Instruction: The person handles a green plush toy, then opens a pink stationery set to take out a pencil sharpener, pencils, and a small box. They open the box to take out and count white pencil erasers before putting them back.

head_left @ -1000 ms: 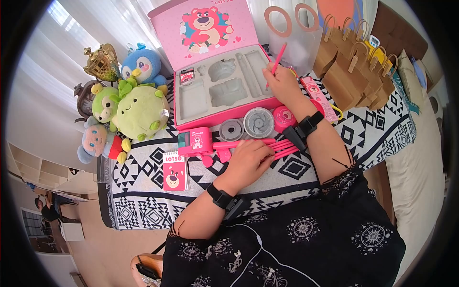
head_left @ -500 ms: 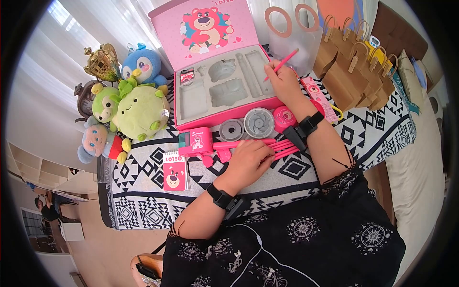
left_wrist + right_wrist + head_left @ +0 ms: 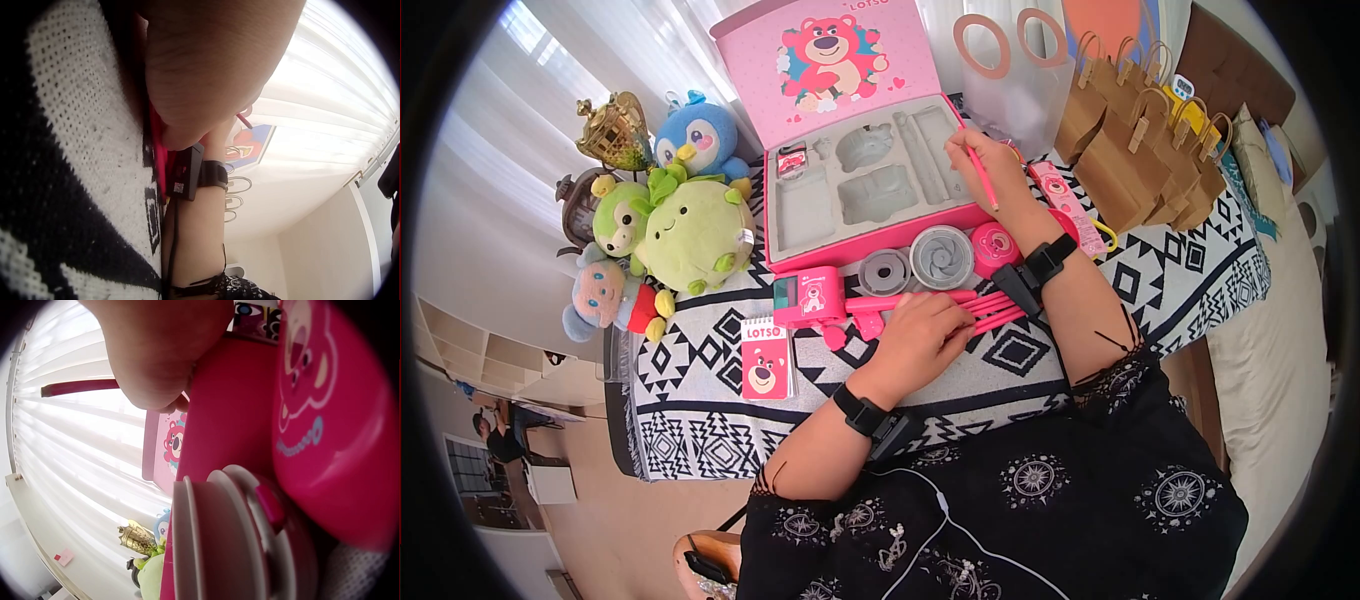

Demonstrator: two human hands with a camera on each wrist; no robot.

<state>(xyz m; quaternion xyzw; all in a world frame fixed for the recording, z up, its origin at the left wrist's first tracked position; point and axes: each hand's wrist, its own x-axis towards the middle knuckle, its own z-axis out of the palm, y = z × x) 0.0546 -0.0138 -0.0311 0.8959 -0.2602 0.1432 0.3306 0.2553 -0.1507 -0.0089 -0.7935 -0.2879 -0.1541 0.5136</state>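
My right hand [image 3: 995, 172] holds a pink pencil [image 3: 982, 178] over the right end of the open box [image 3: 960, 217]. The pencil also shows in the right wrist view, sticking out past the hand as a dark pink stick [image 3: 81, 388]. My left hand [image 3: 920, 338] rests on the cloth with its fingers loosely bent, fingertips right at several pink pencils [image 3: 1000, 312] lying in a bundle. Left of it are a pink sharpener-like case [image 3: 812, 296] with a bear and a bear-face notepad [image 3: 766, 362]. The left fingertips are hidden in the left wrist view.
A grey moulded insert [image 3: 825, 150] fills the box. Before it stand a grey ring-shaped piece [image 3: 884, 272], a round ribbed piece [image 3: 942, 257] and a pink bear-face case [image 3: 995, 245]. Plush toys [image 3: 698, 232] sit left; paper bags [image 3: 1135, 150] stand right. A person [image 3: 500, 432] is far left.
The pencil in my right hand has swung round: its upper end pointed up and away, and now its length slants down toward the wrist. My left hand has stayed in place.
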